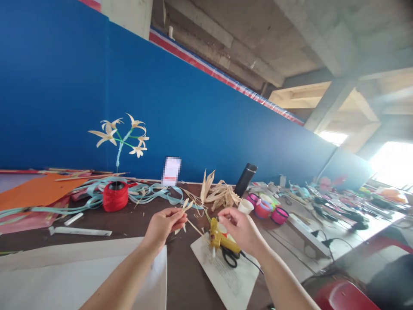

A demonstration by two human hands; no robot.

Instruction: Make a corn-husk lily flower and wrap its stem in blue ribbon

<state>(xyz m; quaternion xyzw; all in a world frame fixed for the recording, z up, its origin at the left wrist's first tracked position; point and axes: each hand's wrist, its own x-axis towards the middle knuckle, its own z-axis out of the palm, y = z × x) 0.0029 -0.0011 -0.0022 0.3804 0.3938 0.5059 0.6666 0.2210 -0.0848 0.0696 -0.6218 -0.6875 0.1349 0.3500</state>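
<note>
My left hand is closed in a pinch on a small pale husk flower, whose petals stick out past the fingertips. To the right, my right hand has its fingers curled together just above a yellow glue gun; what the fingertips hold, if anything, is too small to make out. Black-handled scissors lie beside the glue gun on a printed sheet. Behind the hands sits a pile of dried husks.
At the left back stand a husk flower stem and a red spool among blue ribbons. A black bottle, white cup and power strip are on the right. White paper covers the near left.
</note>
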